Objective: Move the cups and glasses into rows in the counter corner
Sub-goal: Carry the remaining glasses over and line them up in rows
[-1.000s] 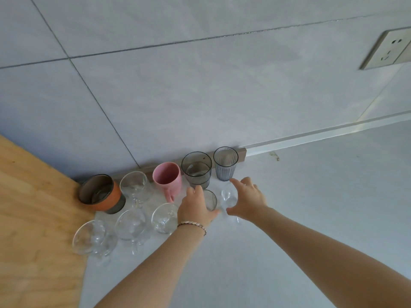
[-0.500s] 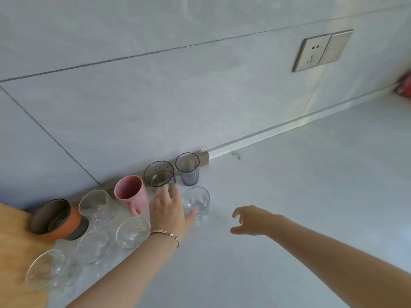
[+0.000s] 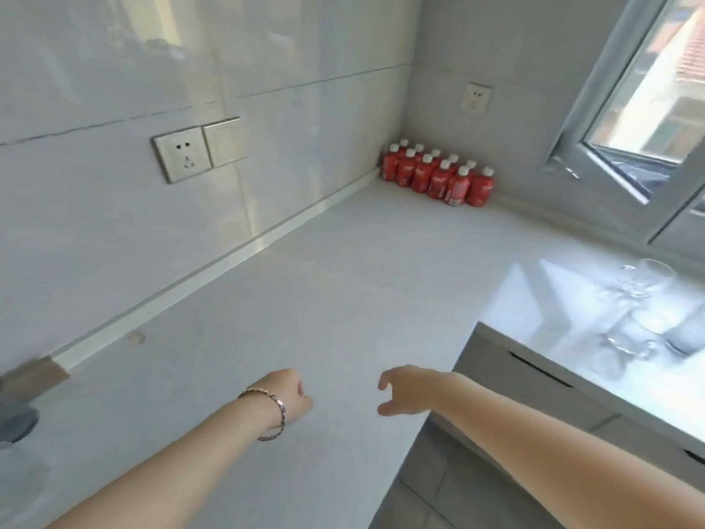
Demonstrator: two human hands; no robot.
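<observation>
My left hand, with a bracelet on the wrist, hovers over the pale counter with its fingers curled under and nothing visible in it. My right hand is beside it, fingers apart and empty. At the far right, in a sunlit patch, stand several clear glasses, some blurred, including a low one. A grey blurred glass rim shows at the left edge. The rows of cups in the corner are out of view.
Several red bottles with white caps stand in the far counter corner. A wall socket and a second socket are on the tiles. A window is at the right. The counter's inner edge drops to drawers.
The view has swung right, away from the rows of cups. Both hands have let go of the clear glasses and drawn back, empty, over bare counter.
</observation>
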